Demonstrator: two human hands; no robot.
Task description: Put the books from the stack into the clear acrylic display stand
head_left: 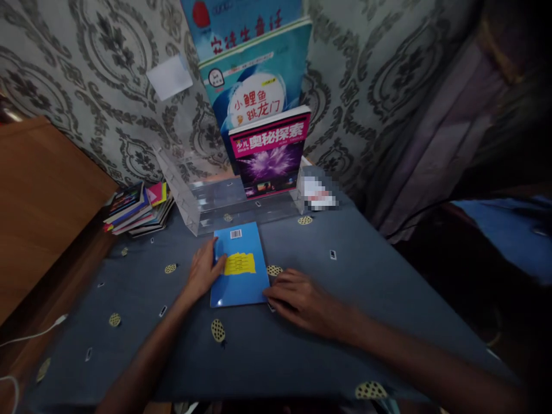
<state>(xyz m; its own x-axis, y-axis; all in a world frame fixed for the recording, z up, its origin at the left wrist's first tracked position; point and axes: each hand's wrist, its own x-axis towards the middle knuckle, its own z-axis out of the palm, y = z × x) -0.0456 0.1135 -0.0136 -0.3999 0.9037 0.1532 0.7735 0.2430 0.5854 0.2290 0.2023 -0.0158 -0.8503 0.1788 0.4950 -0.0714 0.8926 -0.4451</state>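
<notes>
A thin blue book (pixel 239 290) lies on the cloth-covered table, its back cover up, showing a barcode and a yellow text patch. My left hand (pixel 202 267) grips the book's left edge, thumb on the cover and fingers along the side. At the lower right corner, my right hand (pixel 299 299) has its fingers drawn together on the book's edge. Just beyond the book stands a clear acrylic rack (pixel 181 192). Its right part holds a magenta-and-purple book (pixel 271 155), a teal book (pixel 254 86) and a blue book (pixel 245 26), each upright, one behind another.
A stack of books (pixel 140 210) sits at the table's far left. Right of the rack lies a blurred white packet (pixel 319 192). Patterned wallpaper (pixel 112 52) rises behind, with a white card (pixel 169 77) on it. A white cable (pixel 60 320) is at the left edge.
</notes>
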